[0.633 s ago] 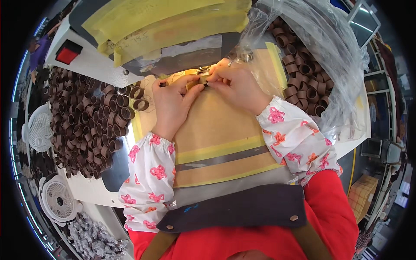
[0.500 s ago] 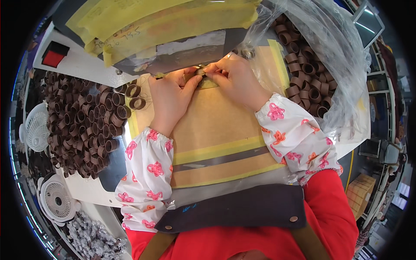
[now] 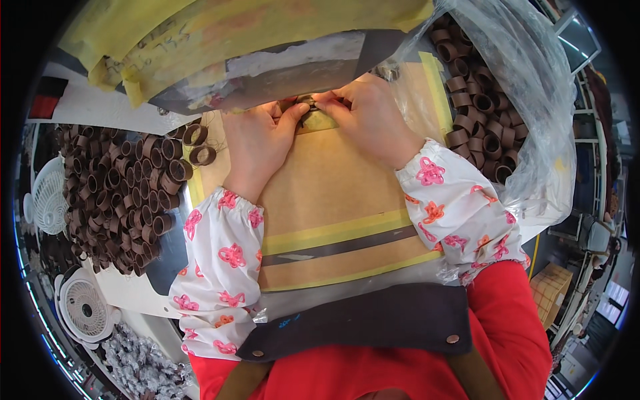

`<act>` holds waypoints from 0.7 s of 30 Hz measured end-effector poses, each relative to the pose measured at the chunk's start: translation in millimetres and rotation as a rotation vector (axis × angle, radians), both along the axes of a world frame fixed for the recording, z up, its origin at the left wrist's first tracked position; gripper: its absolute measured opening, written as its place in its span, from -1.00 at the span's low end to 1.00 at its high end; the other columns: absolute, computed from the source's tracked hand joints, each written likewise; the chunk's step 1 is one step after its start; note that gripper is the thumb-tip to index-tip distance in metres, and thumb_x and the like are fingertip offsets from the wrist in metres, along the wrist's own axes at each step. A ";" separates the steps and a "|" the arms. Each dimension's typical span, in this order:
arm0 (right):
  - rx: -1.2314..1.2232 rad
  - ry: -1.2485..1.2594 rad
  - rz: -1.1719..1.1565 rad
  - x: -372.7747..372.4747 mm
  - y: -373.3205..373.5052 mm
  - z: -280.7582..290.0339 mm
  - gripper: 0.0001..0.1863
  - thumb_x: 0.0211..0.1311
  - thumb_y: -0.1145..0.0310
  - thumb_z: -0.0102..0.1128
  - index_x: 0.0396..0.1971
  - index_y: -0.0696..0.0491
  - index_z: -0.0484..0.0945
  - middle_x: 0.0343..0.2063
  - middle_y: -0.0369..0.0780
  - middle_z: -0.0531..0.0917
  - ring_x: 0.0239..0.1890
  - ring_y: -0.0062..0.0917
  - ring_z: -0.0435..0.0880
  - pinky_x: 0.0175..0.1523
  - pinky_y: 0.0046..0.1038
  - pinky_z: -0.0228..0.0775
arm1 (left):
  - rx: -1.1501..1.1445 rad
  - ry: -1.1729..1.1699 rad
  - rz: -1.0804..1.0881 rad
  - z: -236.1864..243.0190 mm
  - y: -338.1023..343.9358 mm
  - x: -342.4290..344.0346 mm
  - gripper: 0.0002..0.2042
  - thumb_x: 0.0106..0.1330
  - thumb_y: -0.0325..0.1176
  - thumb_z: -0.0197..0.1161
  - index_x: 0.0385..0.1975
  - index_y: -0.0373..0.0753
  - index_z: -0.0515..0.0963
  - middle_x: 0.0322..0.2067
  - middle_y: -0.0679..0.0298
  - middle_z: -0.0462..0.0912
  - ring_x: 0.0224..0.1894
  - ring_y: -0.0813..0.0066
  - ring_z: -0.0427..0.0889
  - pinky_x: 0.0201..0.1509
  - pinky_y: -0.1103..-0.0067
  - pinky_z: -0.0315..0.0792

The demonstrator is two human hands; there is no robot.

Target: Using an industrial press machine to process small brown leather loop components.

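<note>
My left hand (image 3: 262,141) and my right hand (image 3: 375,121) meet at the far side of the brown board (image 3: 333,177), under the head of what looks like a sewing machine (image 3: 280,73). Thumbs and fingers of both are pinched on a small dark brown band (image 3: 345,102), which looks like one of the rings lying around. Most of it is hidden by my fingers and the machine head. Between my thumbs, small metal parts (image 3: 308,101) of the machine show above a yellowish plate (image 3: 319,121).
A big heap of brown rings (image 3: 120,193) lies at the left, with two rings and loose threads (image 3: 215,141) beside my left wrist. More rings (image 3: 483,103) sit in a clear plastic bag (image 3: 540,133) at the right. Two white fans (image 3: 87,310) stand at the far left.
The view has shifted slightly, and the machine head fills more of the top. Both hands stay pinched at the same place, with the brown band showing a little more.
</note>
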State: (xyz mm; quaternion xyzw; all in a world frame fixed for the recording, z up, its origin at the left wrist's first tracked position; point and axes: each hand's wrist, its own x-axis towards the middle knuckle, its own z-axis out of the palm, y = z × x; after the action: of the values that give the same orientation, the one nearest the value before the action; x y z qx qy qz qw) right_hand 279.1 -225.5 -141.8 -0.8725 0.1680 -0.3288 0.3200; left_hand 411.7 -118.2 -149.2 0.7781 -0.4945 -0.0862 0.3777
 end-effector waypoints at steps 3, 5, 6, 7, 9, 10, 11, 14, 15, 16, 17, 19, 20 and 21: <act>-0.022 0.011 -0.036 -0.5 1.1 1.4 -0.92 -0.14 0.50 0.20 -0.59 0.17 0.51 -0.61 -0.13 0.50 -0.50 -0.29 0.48 -0.40 -0.36 0.30 | -0.004 -0.032 -0.005 -2.6 -1.0 1.8 -0.79 0.07 -0.29 0.28 -0.40 -0.31 0.58 -0.84 0.38 0.33 -0.75 0.73 0.25 -0.64 0.66 0.15; -0.112 0.039 -0.078 -2.2 -2.4 -1.2 -0.86 -0.13 0.37 0.29 -0.56 0.13 0.62 -0.72 -0.17 0.50 -0.59 -0.39 0.46 -0.47 -0.43 0.27 | 0.002 -0.028 -0.020 0.5 -3.1 -0.1 -0.78 0.06 -0.29 0.29 -0.42 -0.32 0.58 -0.84 0.35 0.35 -0.75 0.69 0.27 -0.63 0.64 0.18; -0.120 0.051 -0.088 -1.9 -1.7 0.2 -0.86 -0.13 0.37 0.29 -0.57 0.13 0.62 -0.73 -0.17 0.50 -0.59 -0.39 0.46 -0.48 -0.42 0.27 | 0.003 -0.065 -0.017 0.9 -2.3 0.4 -0.78 0.05 -0.28 0.29 -0.42 -0.33 0.57 -0.83 0.33 0.36 -0.75 0.67 0.28 -0.63 0.64 0.18; -0.128 0.063 -0.098 -1.7 -0.9 2.2 -0.86 -0.13 0.37 0.28 -0.57 0.13 0.61 -0.73 -0.17 0.49 -0.59 -0.39 0.47 -0.48 -0.41 0.27 | 0.004 -0.102 -0.015 1.3 -1.5 0.9 -0.77 0.05 -0.28 0.29 -0.43 -0.34 0.56 -0.82 0.31 0.36 -0.76 0.64 0.29 -0.63 0.63 0.19; -0.145 0.084 -0.108 -1.9 -0.2 4.5 -0.85 -0.14 0.36 0.29 -0.57 0.13 0.61 -0.73 -0.17 0.49 -0.59 -0.38 0.47 -0.48 -0.40 0.27 | -0.007 -0.116 -0.016 1.5 -0.9 0.8 -0.76 0.04 -0.28 0.30 -0.44 -0.35 0.55 -0.81 0.29 0.37 -0.76 0.61 0.30 -0.62 0.62 0.20; -0.154 0.092 -0.108 -1.9 -1.0 4.5 -0.85 -0.14 0.36 0.29 -0.57 0.13 0.61 -0.73 -0.18 0.49 -0.59 -0.38 0.47 -0.48 -0.40 0.28 | -0.018 -0.093 -0.019 1.5 -1.3 0.1 -0.76 0.04 -0.28 0.30 -0.45 -0.36 0.55 -0.81 0.28 0.37 -0.76 0.59 0.30 -0.62 0.61 0.20; -0.163 0.100 -0.108 -1.8 -1.8 4.3 -0.84 -0.15 0.36 0.29 -0.58 0.14 0.61 -0.73 -0.18 0.49 -0.59 -0.38 0.47 -0.48 -0.39 0.28 | -0.028 -0.070 -0.022 1.7 -1.8 -0.2 -0.75 0.04 -0.28 0.30 -0.45 -0.37 0.54 -0.80 0.27 0.37 -0.76 0.58 0.30 -0.62 0.61 0.21; -0.169 0.129 -0.113 -0.4 -3.0 3.8 -0.85 -0.16 0.35 0.29 -0.58 0.12 0.61 -0.73 -0.18 0.49 -0.58 -0.38 0.47 -0.47 -0.39 0.28 | -0.051 -0.103 -0.036 3.0 -1.5 -0.1 -0.76 0.04 -0.29 0.29 -0.44 -0.36 0.54 -0.81 0.30 0.37 -0.76 0.61 0.29 -0.63 0.61 0.19; -0.190 0.149 -0.109 0.5 -2.9 3.9 -0.85 -0.16 0.35 0.29 -0.58 0.12 0.60 -0.73 -0.18 0.49 -0.57 -0.38 0.47 -0.46 -0.39 0.29 | -0.037 -0.059 -0.024 3.3 -1.4 -0.3 -0.77 0.04 -0.29 0.29 -0.43 -0.35 0.54 -0.81 0.31 0.37 -0.76 0.63 0.28 -0.63 0.62 0.18; -0.210 0.168 -0.105 3.5 -1.7 4.3 -0.85 -0.16 0.34 0.28 -0.59 0.11 0.60 -0.73 -0.18 0.49 -0.57 -0.39 0.48 -0.46 -0.39 0.29 | -0.022 -0.016 -0.012 3.8 -0.4 0.5 -0.77 0.05 -0.30 0.29 -0.43 -0.35 0.55 -0.81 0.33 0.36 -0.76 0.65 0.27 -0.64 0.63 0.16; -0.231 0.187 -0.101 4.1 -1.7 4.5 -0.85 -0.15 0.34 0.28 -0.59 0.11 0.60 -0.73 -0.19 0.49 -0.56 -0.39 0.48 -0.45 -0.39 0.30 | -0.008 0.027 0.000 3.5 -0.3 0.1 -0.78 0.05 -0.30 0.29 -0.42 -0.34 0.55 -0.82 0.34 0.36 -0.76 0.67 0.26 -0.64 0.65 0.15; -0.220 0.168 -0.119 3.6 -1.0 5.0 -0.85 -0.14 0.33 0.26 -0.60 0.10 0.59 -0.72 -0.19 0.50 -0.55 -0.39 0.48 -0.44 -0.39 0.30 | -0.054 -0.021 -0.005 1.1 -1.6 0.8 -0.81 0.01 -0.30 0.29 -0.47 -0.29 0.57 -0.82 0.31 0.42 -0.78 0.56 0.35 -0.65 0.60 0.19; -0.215 0.159 -0.128 3.2 -0.6 4.7 -0.85 -0.14 0.32 0.26 -0.60 0.10 0.59 -0.72 -0.20 0.50 -0.54 -0.39 0.48 -0.43 -0.38 0.30 | -0.078 -0.046 -0.008 0.1 -1.9 1.1 -0.83 0.00 -0.30 0.29 -0.50 -0.27 0.57 -0.82 0.30 0.45 -0.79 0.50 0.39 -0.66 0.58 0.21; -0.203 0.155 -0.126 3.1 -1.9 3.6 -0.85 -0.14 0.32 0.25 -0.61 0.10 0.58 -0.71 -0.20 0.50 -0.54 -0.39 0.49 -0.43 -0.38 0.30 | -0.073 -0.062 -0.017 0.6 -2.3 0.8 -0.83 0.00 -0.30 0.29 -0.50 -0.27 0.57 -0.82 0.30 0.45 -0.80 0.51 0.39 -0.66 0.58 0.21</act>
State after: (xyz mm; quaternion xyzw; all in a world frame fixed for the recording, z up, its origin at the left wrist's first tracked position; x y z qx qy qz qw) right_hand 282.2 -227.4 -138.2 -0.9109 0.2128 -0.2951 0.1949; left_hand 412.5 -120.5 -148.6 0.7620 -0.5154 -0.0471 0.3894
